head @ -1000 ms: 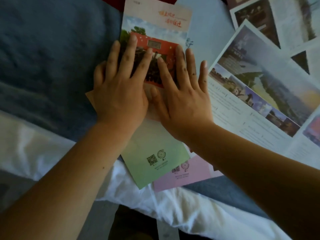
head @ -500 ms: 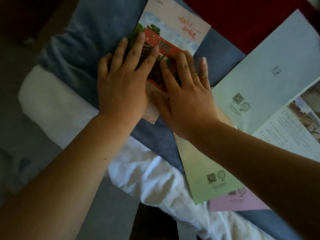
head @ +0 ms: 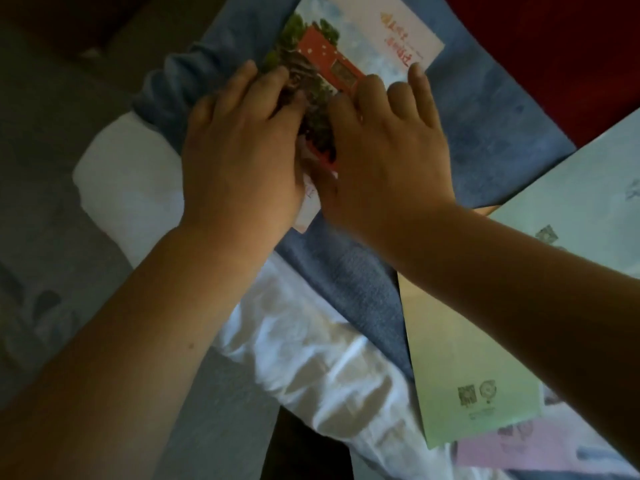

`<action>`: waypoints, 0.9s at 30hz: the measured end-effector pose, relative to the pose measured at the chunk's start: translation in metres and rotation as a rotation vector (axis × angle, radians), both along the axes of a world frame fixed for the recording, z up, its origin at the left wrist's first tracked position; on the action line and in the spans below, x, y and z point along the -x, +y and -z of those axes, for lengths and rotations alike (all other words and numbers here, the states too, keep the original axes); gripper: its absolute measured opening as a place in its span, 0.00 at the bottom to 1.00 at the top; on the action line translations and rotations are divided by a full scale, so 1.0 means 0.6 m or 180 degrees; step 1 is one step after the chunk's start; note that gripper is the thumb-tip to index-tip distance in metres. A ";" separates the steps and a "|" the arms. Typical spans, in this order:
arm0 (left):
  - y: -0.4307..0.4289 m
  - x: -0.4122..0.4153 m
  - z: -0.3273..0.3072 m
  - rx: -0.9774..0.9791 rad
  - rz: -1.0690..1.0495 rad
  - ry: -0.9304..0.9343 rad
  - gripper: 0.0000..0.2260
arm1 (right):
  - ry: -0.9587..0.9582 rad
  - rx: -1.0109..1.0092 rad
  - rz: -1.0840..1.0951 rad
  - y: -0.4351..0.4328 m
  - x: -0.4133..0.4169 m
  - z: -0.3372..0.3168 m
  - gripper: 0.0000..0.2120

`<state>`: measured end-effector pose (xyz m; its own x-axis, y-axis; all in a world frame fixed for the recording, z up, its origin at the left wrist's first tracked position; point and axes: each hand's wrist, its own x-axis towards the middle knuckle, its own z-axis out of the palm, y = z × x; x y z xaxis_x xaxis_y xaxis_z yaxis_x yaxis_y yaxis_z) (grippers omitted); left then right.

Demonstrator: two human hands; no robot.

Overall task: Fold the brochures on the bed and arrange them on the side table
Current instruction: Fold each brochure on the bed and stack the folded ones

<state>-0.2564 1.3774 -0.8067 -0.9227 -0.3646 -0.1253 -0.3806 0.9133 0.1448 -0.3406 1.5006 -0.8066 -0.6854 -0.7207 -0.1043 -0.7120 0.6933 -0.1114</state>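
A folded brochure [head: 349, 53] with a red building picture and a pale sky cover lies on the blue blanket [head: 485, 109] near the bed's corner. My left hand [head: 242, 150] presses on its left part, fingers slightly bent near the left edge. My right hand [head: 384, 150] presses on its right part with fingers spread. The thumbs meet over the brochure's near end, which is mostly hidden under both hands.
A green brochure [head: 460, 375] lies partly under my right forearm, a pink brochure [head: 502, 448] beneath it, and a pale blue-green one [head: 571, 188] at the right. White sheet [head: 311, 341] hangs over the bed edge. Grey floor [head: 52, 202] is at the left.
The red-picture brochure and both hands have slid away from the other brochures toward the bed's corner. My fingers are more bent than before. The opened photo brochures have left the view.
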 end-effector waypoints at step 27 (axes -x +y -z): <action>0.049 -0.027 0.047 -0.0984 -0.0106 0.0058 0.37 | -0.1038 -0.1073 0.0166 -0.003 0.043 0.010 0.36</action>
